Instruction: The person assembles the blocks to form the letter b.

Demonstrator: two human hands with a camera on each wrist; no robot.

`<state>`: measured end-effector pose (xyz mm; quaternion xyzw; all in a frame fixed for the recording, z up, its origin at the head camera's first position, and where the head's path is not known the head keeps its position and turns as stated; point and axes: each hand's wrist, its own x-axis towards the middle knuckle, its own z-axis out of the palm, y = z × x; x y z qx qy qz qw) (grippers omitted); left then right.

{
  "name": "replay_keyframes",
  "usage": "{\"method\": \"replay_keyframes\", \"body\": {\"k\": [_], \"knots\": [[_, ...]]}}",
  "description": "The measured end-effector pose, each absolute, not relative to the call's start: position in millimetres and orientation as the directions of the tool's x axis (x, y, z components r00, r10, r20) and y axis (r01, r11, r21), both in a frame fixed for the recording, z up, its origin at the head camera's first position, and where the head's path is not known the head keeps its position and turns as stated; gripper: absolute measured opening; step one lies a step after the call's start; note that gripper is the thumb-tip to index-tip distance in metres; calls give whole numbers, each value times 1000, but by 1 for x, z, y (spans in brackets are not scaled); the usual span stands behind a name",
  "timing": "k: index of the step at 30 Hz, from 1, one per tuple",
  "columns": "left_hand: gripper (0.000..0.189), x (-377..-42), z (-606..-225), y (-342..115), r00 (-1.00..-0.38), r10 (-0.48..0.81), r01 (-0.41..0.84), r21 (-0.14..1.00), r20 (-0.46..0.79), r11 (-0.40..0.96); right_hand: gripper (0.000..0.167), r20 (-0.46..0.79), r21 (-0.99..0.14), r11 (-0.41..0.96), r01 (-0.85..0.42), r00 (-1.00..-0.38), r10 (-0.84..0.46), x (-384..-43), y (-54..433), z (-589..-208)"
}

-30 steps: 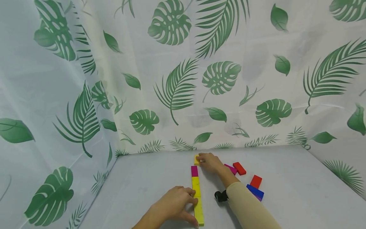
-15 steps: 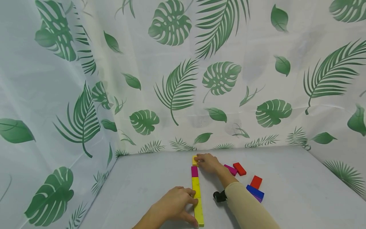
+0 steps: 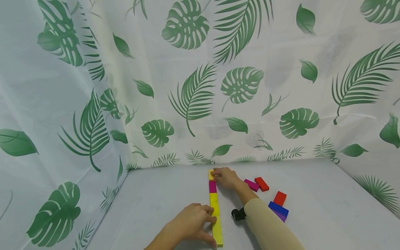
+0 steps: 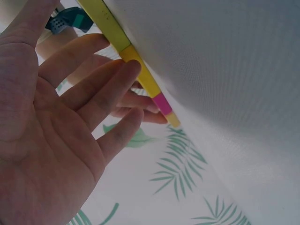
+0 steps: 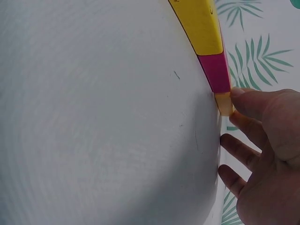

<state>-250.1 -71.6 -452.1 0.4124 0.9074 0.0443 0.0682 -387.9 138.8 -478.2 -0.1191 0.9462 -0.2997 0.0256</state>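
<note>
A straight row of flat blocks runs away from me: two long yellow blocks (image 3: pixel 217 231), a magenta block (image 3: pixel 213 186) and a small orange-yellow block (image 3: pixel 210 174) at the far end. My right hand (image 3: pixel 227 177) pinches the orange-yellow block by its right side; in the right wrist view, thumb and index finger meet that block (image 5: pixel 223 103). The other fingers spread loosely. My left hand (image 3: pixel 190 222) lies left of the row, fingertips at the long yellow blocks where they join and thumb by the near end. In the left wrist view its fingers (image 4: pixel 123 84) extend loosely.
Right of the row lie a loose magenta block (image 3: pixel 251 185), a red block (image 3: pixel 261 184), another red block (image 3: pixel 280 198), a blue block (image 3: pixel 278 209) and a purple block (image 3: pixel 280 216) partly under the blue one. A black device (image 3: pixel 239 214) sits at my right wrist. Leaf-patterned curtains (image 3: pixel 193 152) border the table.
My right hand has slid the orange-yellow block left and toward me, up against the magenta block's far end, in line with the row. The left hand stays put.
</note>
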Motion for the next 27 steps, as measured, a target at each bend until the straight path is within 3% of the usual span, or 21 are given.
{"method": "replay_keyframes", "body": {"k": [27], "knots": [[65, -249, -451, -71, -650, 754, 742, 138, -94, 657, 29, 33, -585, 780, -222, -968, -250, -390, 138, -481]]}}
